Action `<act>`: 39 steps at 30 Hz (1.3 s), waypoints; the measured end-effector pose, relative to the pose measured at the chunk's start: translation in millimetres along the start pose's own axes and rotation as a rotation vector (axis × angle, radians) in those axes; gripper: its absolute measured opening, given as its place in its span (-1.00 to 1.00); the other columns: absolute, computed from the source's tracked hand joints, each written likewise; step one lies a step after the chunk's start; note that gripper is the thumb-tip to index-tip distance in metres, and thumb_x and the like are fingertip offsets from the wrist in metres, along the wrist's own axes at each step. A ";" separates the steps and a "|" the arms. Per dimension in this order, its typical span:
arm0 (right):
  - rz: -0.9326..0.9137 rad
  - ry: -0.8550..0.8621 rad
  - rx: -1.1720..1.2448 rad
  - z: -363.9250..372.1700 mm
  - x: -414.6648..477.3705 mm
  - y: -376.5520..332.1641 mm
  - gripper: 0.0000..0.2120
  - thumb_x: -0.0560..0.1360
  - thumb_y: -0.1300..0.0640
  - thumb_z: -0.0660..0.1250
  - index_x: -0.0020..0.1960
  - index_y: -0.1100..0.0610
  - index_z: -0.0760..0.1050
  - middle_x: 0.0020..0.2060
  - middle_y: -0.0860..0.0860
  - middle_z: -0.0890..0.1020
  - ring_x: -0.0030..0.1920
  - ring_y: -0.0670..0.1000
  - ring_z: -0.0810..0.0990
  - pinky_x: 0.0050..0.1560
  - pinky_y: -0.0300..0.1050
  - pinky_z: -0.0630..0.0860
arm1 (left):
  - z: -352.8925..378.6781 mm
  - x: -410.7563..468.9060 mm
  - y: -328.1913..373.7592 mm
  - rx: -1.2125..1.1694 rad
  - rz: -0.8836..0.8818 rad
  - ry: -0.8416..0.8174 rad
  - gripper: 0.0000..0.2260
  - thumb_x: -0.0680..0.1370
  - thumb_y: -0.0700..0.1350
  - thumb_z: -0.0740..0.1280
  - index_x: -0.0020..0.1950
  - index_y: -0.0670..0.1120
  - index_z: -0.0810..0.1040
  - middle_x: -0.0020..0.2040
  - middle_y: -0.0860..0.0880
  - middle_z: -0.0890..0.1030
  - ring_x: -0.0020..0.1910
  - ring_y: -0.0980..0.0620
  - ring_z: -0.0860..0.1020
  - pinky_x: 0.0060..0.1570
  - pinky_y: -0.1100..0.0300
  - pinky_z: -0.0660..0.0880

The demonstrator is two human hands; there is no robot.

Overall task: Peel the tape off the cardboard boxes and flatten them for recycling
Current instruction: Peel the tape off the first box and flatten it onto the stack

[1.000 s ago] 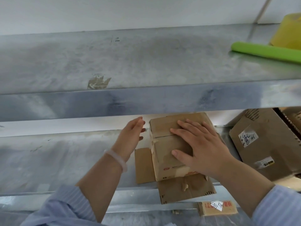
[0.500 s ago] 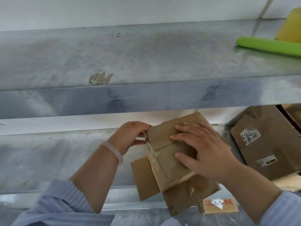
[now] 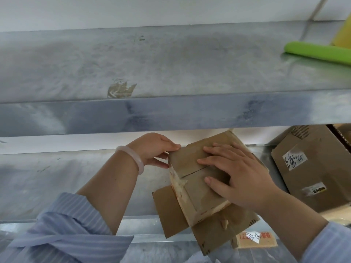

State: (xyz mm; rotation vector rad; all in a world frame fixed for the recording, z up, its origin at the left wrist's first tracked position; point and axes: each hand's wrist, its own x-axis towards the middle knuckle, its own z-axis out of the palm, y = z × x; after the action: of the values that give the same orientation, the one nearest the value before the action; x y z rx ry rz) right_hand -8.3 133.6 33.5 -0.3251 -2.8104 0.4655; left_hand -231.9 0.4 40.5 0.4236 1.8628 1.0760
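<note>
On the shelf (image 3: 57, 186) the big box (image 3: 313, 168) at our right stands whole and untouched. The box (image 3: 193, 188) we work on sits tilted on its splayed bottom flaps, not yet flattened. Our right hand (image 3: 237, 173) presses flat on its top, fingers spread; our left hand (image 3: 153, 150) pinches its far left corner. The tape (image 3: 176, 185) clings down that side, so we judge peeling barely begun.
</note>
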 end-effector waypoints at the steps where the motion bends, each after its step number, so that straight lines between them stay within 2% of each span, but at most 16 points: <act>1: -0.001 0.004 0.001 0.3 0.2 0.1 -0.59 0.45 -0.31 0.16 0.25 -0.29 0.49 0.35 -0.30 0.43 0.43 -0.21 0.29 0.49 0.06 0.18 | -0.6 0.4 0.8 0.016 0.009 -0.002 -0.90 0.45 -0.09 0.50 -0.12 -0.11 0.70 -0.08 -0.09 0.70 -0.01 -0.08 0.66 -0.16 0.04 0.64; 6: -0.005 0.006 0.000 1.4 0.0 0.6 -0.59 0.46 -0.31 0.16 0.25 -0.29 0.49 0.36 -0.29 0.43 0.43 -0.21 0.29 0.49 0.06 0.18 | 2.5 3.3 6.6 0.141 0.019 -0.003 -0.88 0.52 -0.08 0.42 -0.10 -0.14 0.65 0.02 -0.09 0.65 0.02 -0.02 0.63 -0.16 0.09 0.64; 10: 0.003 -0.002 -0.005 0.3 1.2 0.2 -0.59 0.45 -0.31 0.15 0.26 -0.29 0.49 0.36 -0.29 0.42 0.43 -0.20 0.29 0.49 0.04 0.17 | 5.3 0.7 6.7 0.169 0.026 0.022 -0.85 0.58 -0.10 0.34 -0.11 -0.16 0.60 -0.10 -0.07 0.60 -0.10 0.02 0.60 -0.18 0.12 0.64; 14: 0.004 -0.008 -0.018 0.8 1.4 0.2 -0.57 0.46 -0.32 0.12 0.27 -0.30 0.47 0.37 -0.31 0.40 0.44 -0.23 0.26 0.51 0.00 0.12 | 5.3 -9.2 -10.4 -0.046 0.062 0.114 -0.83 0.63 -0.13 0.25 -0.07 -0.20 0.54 -0.15 -0.13 0.55 -0.19 -0.01 0.59 -0.12 0.06 0.65; 17: 0.013 0.011 -0.014 2.5 2.5 -1.3 -0.58 0.46 -0.32 0.12 0.26 -0.29 0.49 0.36 -0.30 0.42 0.43 -0.22 0.27 0.50 0.01 0.15 | 12.7 -18.1 -26.0 -0.263 0.119 0.235 -0.81 0.65 -0.14 0.19 -0.07 -0.21 0.50 -0.16 -0.13 0.50 -0.15 -0.03 0.59 -0.11 0.05 0.64; 21: 0.010 0.014 -0.015 3.4 1.1 0.2 -0.59 0.47 -0.31 0.13 0.26 -0.29 0.49 0.37 -0.30 0.41 0.44 -0.22 0.27 0.49 0.04 0.17 | 28.6 -26.5 -46.7 -0.315 0.265 0.359 -0.80 0.66 -0.16 0.15 0.00 -0.22 0.53 -0.05 -0.10 0.66 -0.04 -0.02 0.64 0.01 0.04 0.61; 25: 0.010 0.007 -0.009 3.0 1.0 0.5 -0.58 0.47 -0.31 0.13 0.27 -0.29 0.49 0.37 -0.29 0.41 0.44 -0.22 0.27 0.50 0.05 0.16 | 24.3 -31.0 -52.3 -0.455 0.315 0.275 -0.83 0.65 -0.21 0.16 0.01 -0.20 0.53 -0.06 -0.11 0.68 -0.03 -0.05 0.65 -0.06 0.07 0.58; 28: 0.012 -0.004 -0.016 2.3 1.8 -0.6 -0.57 0.47 -0.32 0.12 0.27 -0.29 0.48 0.37 -0.29 0.40 0.44 -0.22 0.26 0.50 0.03 0.14 | 14.2 -33.2 -50.2 -0.637 0.310 0.147 -0.75 0.61 -0.34 0.11 0.08 -0.16 0.57 -0.05 -0.15 0.66 -0.08 -0.07 0.62 -0.06 0.03 0.59; 29: 0.011 -0.005 -0.018 2.0 1.9 -0.8 -0.57 0.47 -0.32 0.12 0.27 -0.28 0.48 0.37 -0.29 0.41 0.44 -0.22 0.26 0.50 0.03 0.13 | 12.3 -33.9 -50.0 -0.579 0.320 0.140 -0.73 0.59 -0.35 0.13 0.11 -0.15 0.59 -0.05 -0.13 0.66 -0.08 -0.05 0.63 -0.05 0.05 0.60; 33: 0.019 -0.005 -0.022 1.1 2.0 -2.0 -0.57 0.46 -0.32 0.11 0.27 -0.28 0.49 0.37 -0.29 0.41 0.44 -0.22 0.26 0.50 0.02 0.14 | 9.5 -33.6 -51.4 0.035 0.420 0.336 -0.85 0.51 -0.20 0.42 0.00 0.02 0.68 -0.13 0.07 0.70 -0.11 0.07 0.66 -0.07 0.19 0.61; 37: 0.028 -0.042 -0.058 -0.3 2.6 -3.2 -0.54 0.48 -0.32 0.08 0.31 -0.28 0.45 0.39 -0.28 0.39 0.45 -0.20 0.26 0.51 0.03 0.12 | 13.0 -34.1 -52.6 0.105 0.478 0.445 -0.84 0.47 -0.14 0.46 -0.13 0.16 0.67 -0.20 0.15 0.69 -0.19 0.12 0.64 -0.06 0.15 0.61; 39: 0.028 -0.083 -0.102 -1.0 3.0 -4.3 -0.51 0.49 -0.33 0.03 0.37 -0.29 0.38 0.41 -0.26 0.37 0.46 -0.18 0.25 0.51 0.04 0.11 | 16.6 -33.6 -52.3 0.170 0.518 0.537 -0.80 0.49 -0.12 0.44 -0.19 0.22 0.62 -0.23 0.18 0.67 -0.20 0.19 0.62 -0.11 0.28 0.55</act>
State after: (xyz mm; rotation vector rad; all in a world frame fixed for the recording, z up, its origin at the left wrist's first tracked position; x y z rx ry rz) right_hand -11.5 130.7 36.7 -0.3741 -2.9206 0.3506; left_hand -193.1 -42.7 12.6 0.8091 2.4031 1.4842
